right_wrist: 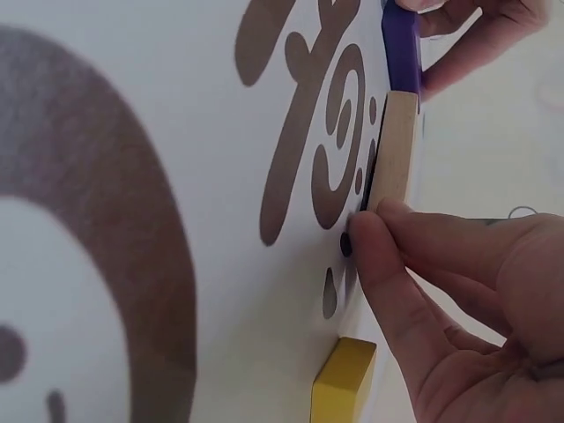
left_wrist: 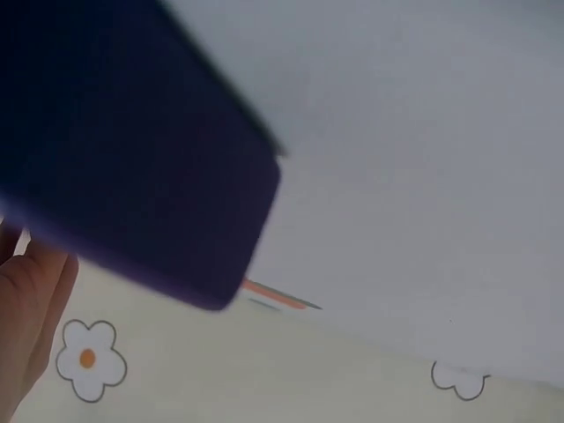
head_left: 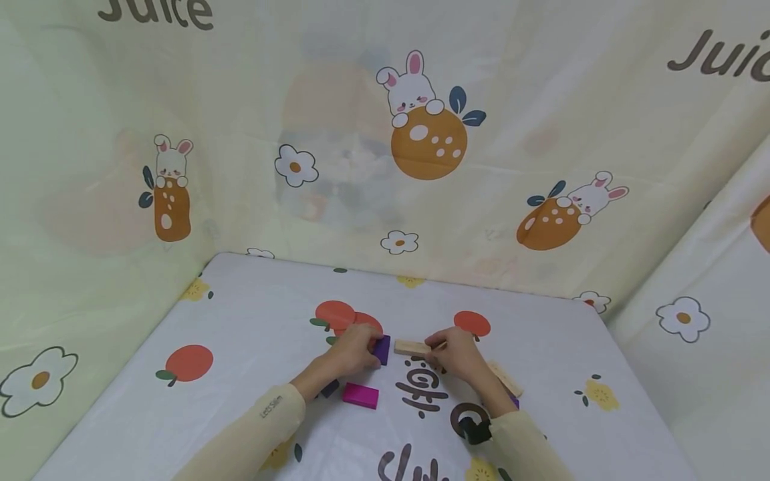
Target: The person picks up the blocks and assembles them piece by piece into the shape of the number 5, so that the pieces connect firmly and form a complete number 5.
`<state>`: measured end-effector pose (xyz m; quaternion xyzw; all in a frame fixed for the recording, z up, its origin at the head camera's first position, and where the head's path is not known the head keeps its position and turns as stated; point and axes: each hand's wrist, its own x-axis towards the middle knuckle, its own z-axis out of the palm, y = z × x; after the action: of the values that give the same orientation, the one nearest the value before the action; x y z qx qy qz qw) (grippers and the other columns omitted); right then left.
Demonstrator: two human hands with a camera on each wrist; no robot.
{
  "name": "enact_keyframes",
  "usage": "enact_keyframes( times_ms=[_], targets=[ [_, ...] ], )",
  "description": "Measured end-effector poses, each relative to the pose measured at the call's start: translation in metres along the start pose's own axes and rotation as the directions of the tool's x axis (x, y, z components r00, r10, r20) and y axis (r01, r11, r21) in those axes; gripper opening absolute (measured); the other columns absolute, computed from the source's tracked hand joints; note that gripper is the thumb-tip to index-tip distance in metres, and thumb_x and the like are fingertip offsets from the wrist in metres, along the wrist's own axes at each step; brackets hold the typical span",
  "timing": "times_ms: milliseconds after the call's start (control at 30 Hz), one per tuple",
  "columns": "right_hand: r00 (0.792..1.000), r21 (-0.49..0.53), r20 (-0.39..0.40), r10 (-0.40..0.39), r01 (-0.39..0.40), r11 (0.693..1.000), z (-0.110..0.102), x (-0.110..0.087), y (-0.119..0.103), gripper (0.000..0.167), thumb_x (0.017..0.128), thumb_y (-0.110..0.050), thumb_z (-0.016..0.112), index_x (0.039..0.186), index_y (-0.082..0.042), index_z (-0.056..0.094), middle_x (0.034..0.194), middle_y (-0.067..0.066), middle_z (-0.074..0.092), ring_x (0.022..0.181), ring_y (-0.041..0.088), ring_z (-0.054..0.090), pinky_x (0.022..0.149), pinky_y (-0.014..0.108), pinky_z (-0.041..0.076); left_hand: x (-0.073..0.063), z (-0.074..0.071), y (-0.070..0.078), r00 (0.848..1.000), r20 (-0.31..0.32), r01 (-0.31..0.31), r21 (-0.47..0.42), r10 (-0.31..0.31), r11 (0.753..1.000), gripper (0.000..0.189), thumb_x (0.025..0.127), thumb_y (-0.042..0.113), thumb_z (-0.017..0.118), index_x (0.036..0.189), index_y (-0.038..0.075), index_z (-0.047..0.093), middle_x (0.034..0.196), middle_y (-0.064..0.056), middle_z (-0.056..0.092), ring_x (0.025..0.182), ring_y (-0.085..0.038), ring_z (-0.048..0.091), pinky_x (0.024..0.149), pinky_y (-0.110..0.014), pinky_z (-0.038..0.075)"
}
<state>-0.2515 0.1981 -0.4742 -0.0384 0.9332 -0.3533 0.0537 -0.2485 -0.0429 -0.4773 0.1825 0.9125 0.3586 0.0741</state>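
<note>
Though its fingers are parted, the left hand (head_left: 351, 351) grips a purple block (head_left: 383, 350). Beside them, the right hand (head_left: 458, 354), nearly closed, pinches a wooden block (head_left: 410, 347).

The left-wrist view crops a blurred, apparently purple block (left_wrist: 159, 176).

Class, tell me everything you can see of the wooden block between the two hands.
The wooden block is pale tan, long and straight-edged, apparently unpainted. It lies on the white printed cloth. The right hand pinches one end between finger and thumb, partly hiding it. The other end sits near the purple block; whether they touch is unclear.
</note>
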Motion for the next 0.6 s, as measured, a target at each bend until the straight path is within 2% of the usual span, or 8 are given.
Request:
enact_keyframes(
  times_ms=[333,600],
  targets=[
    [1.0,-0.012,-0.013,0.024,-0.024,1.0,0.003,0.009,-0.004,0.024,0.09,-0.001,0.08,0.114,0.003,0.078,0.091,0.011,0.08,0.069,0.013,0.069,0.057,0.026,0.057,0.009,0.0,-0.003,1.0,0.012,-0.016,-0.025,0.016,1.0,0.053,0.083,0.002,0.087,0.133,-0.006,0.069,0.122,-0.018,0.073,0.098,-0.02,0.063,0.09,-0.037,0.06],
    [0.999,0.011,-0.014,0.034,-0.034,0.999,0.007,0.013,-0.001,0.025,0.089,-0.001,0.081,0.114,0.002,0.078,0.092,0.011,0.079,0.071,0.012,0.069,0.057,0.025,0.056,0.009,0.002,-0.002,1.0,0.01,0.017,-0.034,-0.016,0.999,0.055,0.085,0.003,0.087,0.136,-0.004,0.068,0.123,-0.016,0.072,0.097,-0.02,0.061,0.09,-0.036,0.058]
  ],
)
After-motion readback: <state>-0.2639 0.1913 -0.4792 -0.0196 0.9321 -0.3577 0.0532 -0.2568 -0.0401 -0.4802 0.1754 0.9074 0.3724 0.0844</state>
